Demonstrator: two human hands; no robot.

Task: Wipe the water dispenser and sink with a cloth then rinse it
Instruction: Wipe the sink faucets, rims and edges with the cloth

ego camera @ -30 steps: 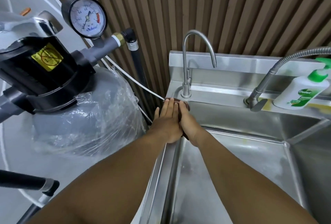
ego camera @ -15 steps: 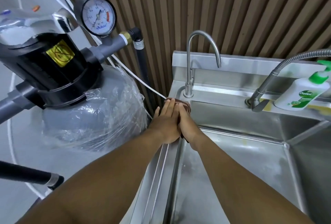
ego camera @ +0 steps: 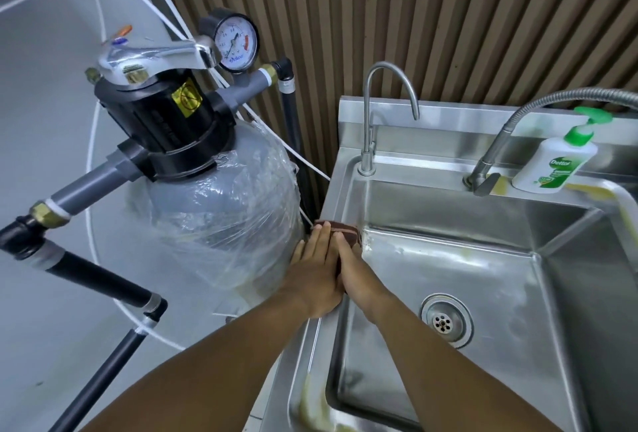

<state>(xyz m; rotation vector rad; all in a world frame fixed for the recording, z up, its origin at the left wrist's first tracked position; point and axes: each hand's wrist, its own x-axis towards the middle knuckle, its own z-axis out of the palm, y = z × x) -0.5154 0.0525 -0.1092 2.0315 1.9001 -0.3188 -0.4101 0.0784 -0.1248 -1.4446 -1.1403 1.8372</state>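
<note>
Pressing flat, fingers straight and spread on nothing, the left grip [ego camera: 317,276] and right grip [ego camera: 355,276] lie touching, side by side. Under their fingertips the brown cloth [ego camera: 347,229] rests on the sink [ego camera: 343,186] rim; the tap [ego camera: 368,114] stands beyond them.

Stainless sink [ego camera: 340,190], brown cloth [ego camera: 348,231] on its left rim, green-capped soap bottle [ego camera: 552,169] on the back ledge.

1. Left hand [ego camera: 316,272], right hand [ego camera: 355,269]: both bare.
2. Left forearm [ego camera: 214,362], right forearm [ego camera: 448,362]: bare right down to the frame edge.
3. Wrists: bare too, same as hands.
</note>
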